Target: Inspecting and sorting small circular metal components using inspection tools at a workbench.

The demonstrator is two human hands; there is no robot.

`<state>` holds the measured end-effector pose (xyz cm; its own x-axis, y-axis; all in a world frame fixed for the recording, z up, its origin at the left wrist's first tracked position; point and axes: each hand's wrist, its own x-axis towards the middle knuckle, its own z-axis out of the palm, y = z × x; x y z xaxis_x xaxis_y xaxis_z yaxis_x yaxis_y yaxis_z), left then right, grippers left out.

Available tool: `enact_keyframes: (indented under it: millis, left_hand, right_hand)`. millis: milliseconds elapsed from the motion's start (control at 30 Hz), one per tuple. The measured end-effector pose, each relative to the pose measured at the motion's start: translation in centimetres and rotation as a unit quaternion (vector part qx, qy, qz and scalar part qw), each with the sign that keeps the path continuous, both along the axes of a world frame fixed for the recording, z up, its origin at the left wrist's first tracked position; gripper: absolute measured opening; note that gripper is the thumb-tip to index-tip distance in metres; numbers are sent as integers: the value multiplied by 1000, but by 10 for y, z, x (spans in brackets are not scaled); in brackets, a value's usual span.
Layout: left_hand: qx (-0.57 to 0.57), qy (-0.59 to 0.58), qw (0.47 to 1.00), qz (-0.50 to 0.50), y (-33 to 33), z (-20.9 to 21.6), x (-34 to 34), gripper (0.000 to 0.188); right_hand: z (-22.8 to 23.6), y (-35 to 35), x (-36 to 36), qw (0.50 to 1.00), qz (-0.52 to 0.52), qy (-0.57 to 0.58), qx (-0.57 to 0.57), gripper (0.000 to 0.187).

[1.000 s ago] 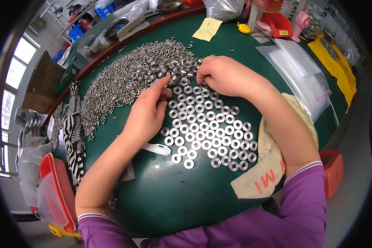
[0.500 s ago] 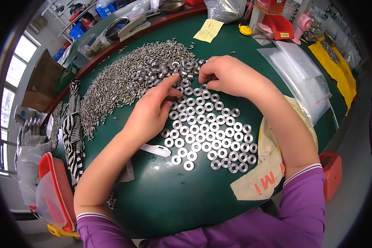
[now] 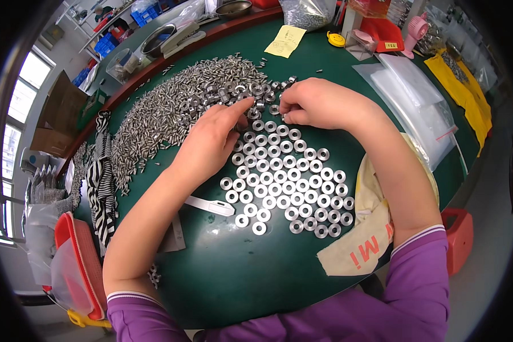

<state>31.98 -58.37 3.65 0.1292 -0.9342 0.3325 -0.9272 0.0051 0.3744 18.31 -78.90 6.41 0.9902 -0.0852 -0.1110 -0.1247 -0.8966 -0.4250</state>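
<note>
Inspection of the table point(image 3: 228, 273): the left hand point(image 3: 212, 137) has moved right and slightly away from the body; its index finger now reaches the near edge of the heaped metal rings point(image 3: 209, 98). The right hand point(image 3: 319, 105) sits just beside that heap, fingertips slightly right of their earlier position, and more loose rings show between the hands. In effect, both hands are at the boundary between the heap and the flat-lying rings point(image 3: 289, 191), whose arrangement shows no clear change.

Left hand: spread, index extended, thumb apart; no held part visible. Right hand: thumb and fingers bent close together; whether they pinch a ring cannot be told.

Small metal pins point(image 3: 159, 114) lie in a loose pile beside the rings, in no container.

Containers: a clear bag point(image 3: 308, 17) at the far edge holds many small metal parts. Contents of the red bin point(image 3: 381, 44) are indistinct. A clear tub point(image 3: 118, 68) at far left holds items not identifiable. The red basket point(image 3: 67, 223) at lower left is partly covered by translucent plastic.
</note>
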Motion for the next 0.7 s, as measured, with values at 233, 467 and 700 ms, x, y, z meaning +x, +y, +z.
enact_keyframes:
  millis: [233,467,700]
  left_hand:
    - [9,18,1000,-5,-5,1,8,65]
    - [70,-2,997,-24,-11,9,12,63]
    - [108,143,984,22,-3,16,4,58]
  right_hand:
    - [-12,2,5,993,-14,-56,-107,20]
    - [-13,-9,4,996,-48,-67,-15,18]
    - [-9,-11,2,998,-48,-41,-1,22]
